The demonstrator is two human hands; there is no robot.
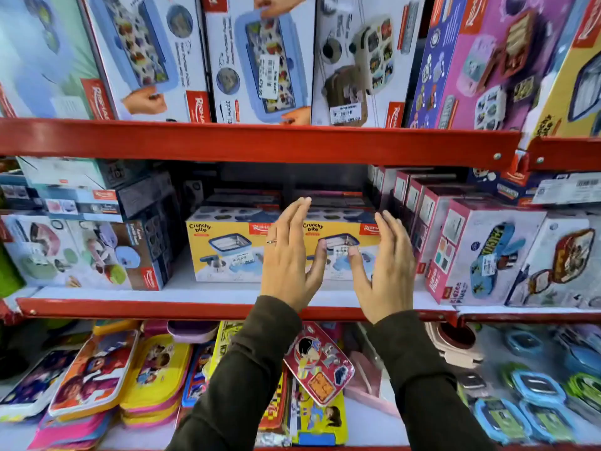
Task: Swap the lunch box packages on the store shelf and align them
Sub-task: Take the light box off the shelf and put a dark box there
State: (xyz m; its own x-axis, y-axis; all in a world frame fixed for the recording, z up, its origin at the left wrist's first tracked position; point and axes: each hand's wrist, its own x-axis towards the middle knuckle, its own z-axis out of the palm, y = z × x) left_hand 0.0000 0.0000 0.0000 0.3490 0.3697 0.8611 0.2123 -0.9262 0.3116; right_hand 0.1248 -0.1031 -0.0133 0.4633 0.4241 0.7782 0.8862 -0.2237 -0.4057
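Two yellow "Crunchy bite" lunch box packages stand side by side on the middle shelf [195, 292]: the left yellow package [224, 252] and the right yellow package [338, 245]. My left hand [289, 258] is raised in front of the gap between them, fingers straight and apart, holding nothing. In front of the right package's right half, my right hand [385, 268] is held flat with its palm facing left, also holding nothing. I cannot tell whether either hand touches a package. Dark sleeves cover both forearms.
Pink boxes [455, 252] crowd the right side of the middle shelf, and a white and blue box stack [97, 252] stands at the left. The red upper shelf rail [260, 143] runs overhead with large boxes above. Flat colourful lunch boxes [97, 379] fill the bottom shelf.
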